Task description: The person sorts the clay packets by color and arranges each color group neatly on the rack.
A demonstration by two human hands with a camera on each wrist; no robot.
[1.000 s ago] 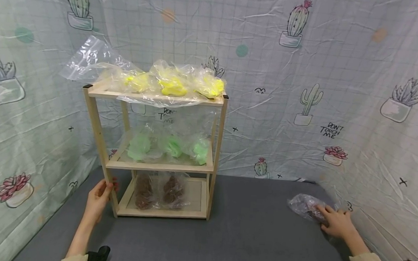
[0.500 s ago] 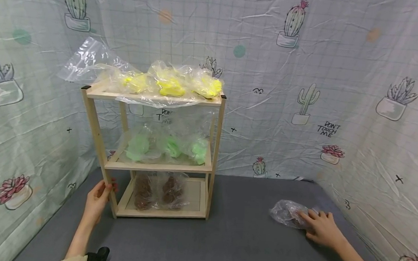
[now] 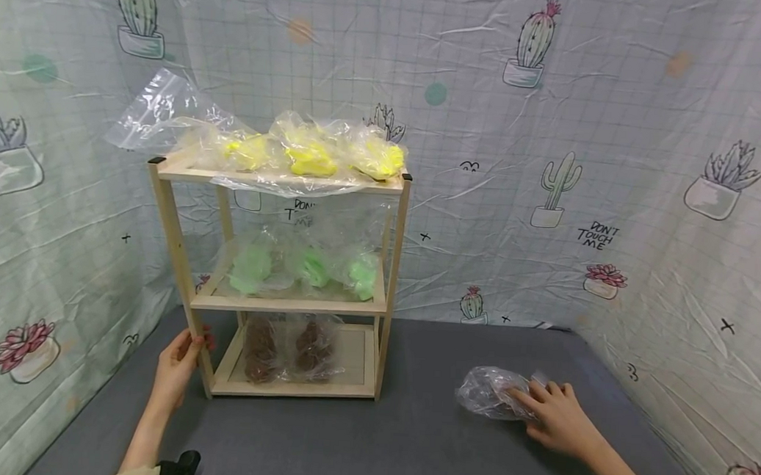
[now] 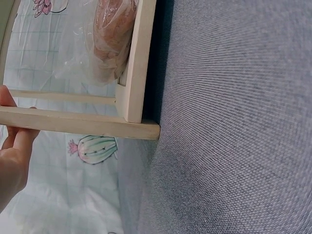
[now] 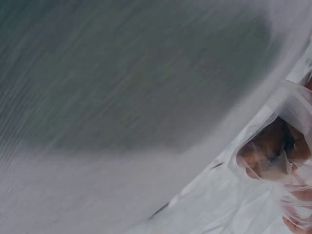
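Note:
My left hand (image 3: 174, 370) grips the left front post of a three-tier wooden shelf (image 3: 297, 390), low down. In the left wrist view, the thumb and fingers wrap the post (image 4: 73, 123) from both sides. Over the table on the right, my right hand (image 3: 560, 418) holds a clear plastic bag (image 3: 484, 392) by its near side. Brown contents (image 5: 273, 148) show through the film in the right wrist view, where the fingers are partly covered by plastic. Two bags of brown lumps (image 3: 313, 347) stand on the bottom tier, left and middle, beside a bare right part.
Bags with green lumps (image 3: 252, 265) fill the middle tier. Bags with yellow lumps (image 3: 313, 158) lie on the top, one clear bag end (image 3: 164, 108) sticking out left. A grey cloth table (image 3: 405, 453) meets cactus-printed sheeting (image 3: 467, 236) at the back and sides.
My right hand has moved left across the table with the bag of brown contents, closer to the shelf. The left hand stays on the post, and the shelf has not shifted.

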